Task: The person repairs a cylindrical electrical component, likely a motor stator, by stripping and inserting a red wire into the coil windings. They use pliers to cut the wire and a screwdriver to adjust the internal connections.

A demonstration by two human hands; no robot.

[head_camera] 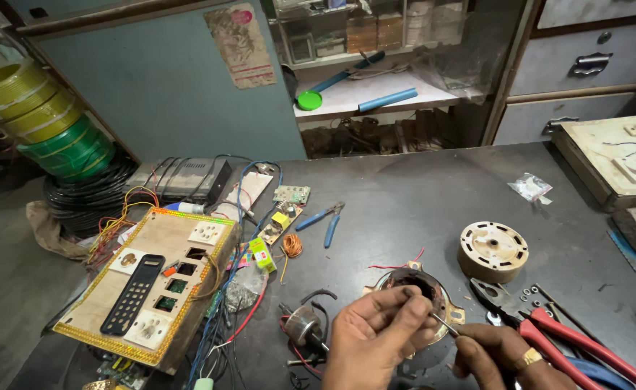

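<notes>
**Two hands at a small motor stator**

The left hand is pinched shut, fingertips pressed against the round metal motor stator with dark copper windings, which lies on the grey worktable directly under and just beyond its fingers. The right hand, ring on one finger, grasps a thin metal probe whose tip points toward the left fingertips. Red-handled pliers lie just right of the right hand; a cream round slotted disc sits beyond it.
</notes>
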